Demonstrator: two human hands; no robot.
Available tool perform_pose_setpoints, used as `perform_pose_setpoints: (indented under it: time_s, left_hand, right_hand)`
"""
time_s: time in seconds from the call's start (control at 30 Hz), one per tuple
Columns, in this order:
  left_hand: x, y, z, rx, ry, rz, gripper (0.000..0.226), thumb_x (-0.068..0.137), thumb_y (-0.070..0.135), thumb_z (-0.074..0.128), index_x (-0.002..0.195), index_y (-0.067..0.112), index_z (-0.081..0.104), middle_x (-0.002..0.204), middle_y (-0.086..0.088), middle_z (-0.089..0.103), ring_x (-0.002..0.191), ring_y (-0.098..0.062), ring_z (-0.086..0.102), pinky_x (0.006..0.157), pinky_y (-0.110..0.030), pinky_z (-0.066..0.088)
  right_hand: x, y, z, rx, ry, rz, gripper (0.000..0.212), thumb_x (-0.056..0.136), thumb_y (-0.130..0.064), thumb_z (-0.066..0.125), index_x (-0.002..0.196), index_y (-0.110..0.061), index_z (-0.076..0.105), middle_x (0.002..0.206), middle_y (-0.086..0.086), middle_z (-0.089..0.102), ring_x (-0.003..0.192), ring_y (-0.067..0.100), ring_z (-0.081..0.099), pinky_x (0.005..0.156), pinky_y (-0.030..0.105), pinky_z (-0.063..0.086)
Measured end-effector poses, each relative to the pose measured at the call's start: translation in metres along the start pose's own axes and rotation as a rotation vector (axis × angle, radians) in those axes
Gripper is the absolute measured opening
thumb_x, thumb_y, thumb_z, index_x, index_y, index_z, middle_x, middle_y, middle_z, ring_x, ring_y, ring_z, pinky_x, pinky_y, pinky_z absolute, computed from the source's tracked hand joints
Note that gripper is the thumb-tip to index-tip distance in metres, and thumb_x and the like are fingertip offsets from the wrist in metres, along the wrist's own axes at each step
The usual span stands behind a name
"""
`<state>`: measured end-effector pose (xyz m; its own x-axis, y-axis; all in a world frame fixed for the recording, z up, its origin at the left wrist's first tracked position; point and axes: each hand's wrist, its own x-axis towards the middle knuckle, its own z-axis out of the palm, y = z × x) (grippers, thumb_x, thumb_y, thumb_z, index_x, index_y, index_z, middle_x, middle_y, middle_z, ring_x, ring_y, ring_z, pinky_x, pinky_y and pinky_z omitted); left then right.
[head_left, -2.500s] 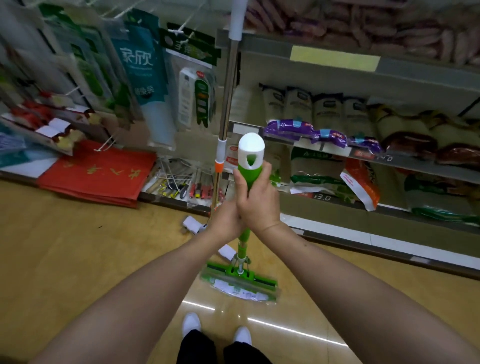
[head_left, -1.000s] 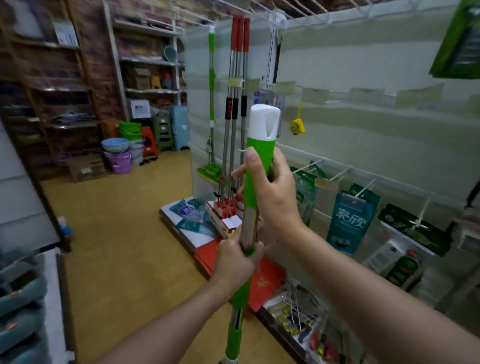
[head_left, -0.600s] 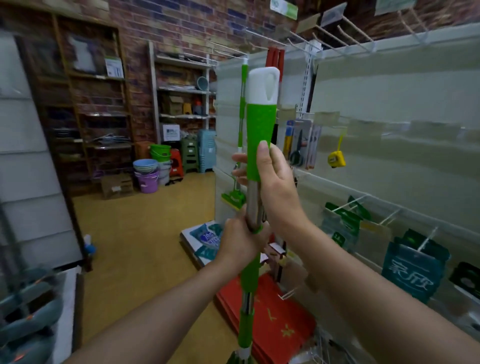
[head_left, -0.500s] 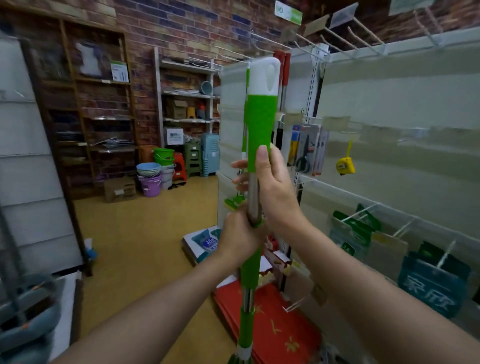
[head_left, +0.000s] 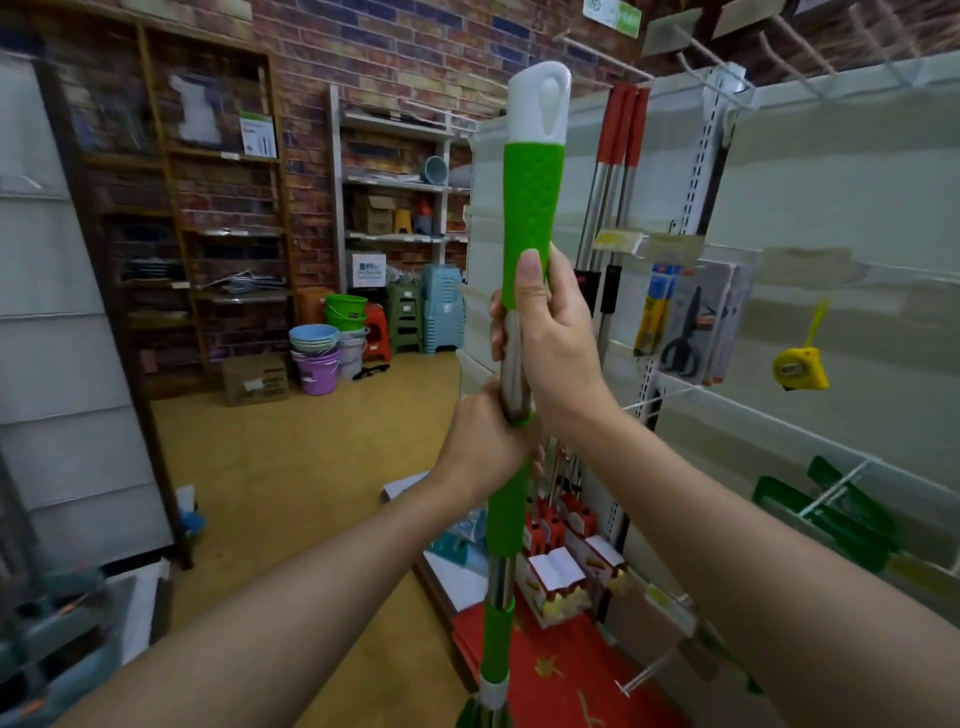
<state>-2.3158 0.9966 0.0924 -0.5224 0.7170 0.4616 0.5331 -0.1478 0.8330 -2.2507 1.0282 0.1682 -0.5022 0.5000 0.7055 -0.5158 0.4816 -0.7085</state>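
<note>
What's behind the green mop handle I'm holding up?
Directly behind the mop handle is a white rack panel; red-topped poles hang just right of it. The right hand hides part of the poles.

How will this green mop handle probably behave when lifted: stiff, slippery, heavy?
Probably stiff: the mop handle runs straight, with metal tube sections. Likely not slippery: the green sleeve at the right hand is dimpled. Possibly awkward, being long; the left hand grips lower down.

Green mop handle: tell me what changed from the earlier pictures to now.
The mop handle was raised upright, its white cap now high above both hands. The right hand slid down to the green grip's lower end, the left hand just below it. Both kept gripping throughout.
</note>
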Motion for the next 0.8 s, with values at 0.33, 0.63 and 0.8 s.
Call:
perform_pose_setpoints:
  time_s: [0.33,0.63,0.8]
  left_hand:
    - [0.081,-0.055,-0.059,-0.103,-0.195,-0.004,0.004,0.079,-0.002,0.060,0.077,0.001,0.057,0.045,-0.003,0.062,0.041,-0.021,0.063,0.047,-0.035,0.057]
    - [0.144,-0.079,-0.097,-0.207,-0.336,0.159,0.039,0.077,0.002,0.071,0.101,0.015,0.043,0.077,-0.001,0.061,0.067,-0.018,0.067,0.061,-0.036,0.057]
    - [0.192,-0.094,-0.112,-0.152,-0.453,0.164,0.062,0.078,0.001,0.068,0.121,0.024,0.031,0.105,0.005,0.053,0.103,-0.015,0.056,0.085,-0.036,0.053]
  right_hand:
    - [0.065,0.056,0.064,-0.055,0.157,-0.025,0.013,0.101,-0.028,0.039,0.105,-0.021,0.049,0.067,0.003,0.049,0.052,0.014,0.046,0.044,0.025,0.041]
    - [0.123,0.098,0.098,-0.117,0.404,-0.093,0.019,0.098,-0.031,0.047,0.109,-0.018,0.055,0.063,0.003,0.053,0.049,0.013,0.047,0.042,0.025,0.040]
    - [0.165,0.127,0.102,-0.165,0.440,-0.104,0.031,0.098,-0.031,0.047,0.117,-0.008,0.056,0.065,0.002,0.054,0.054,0.013,0.050,0.047,0.025,0.043]
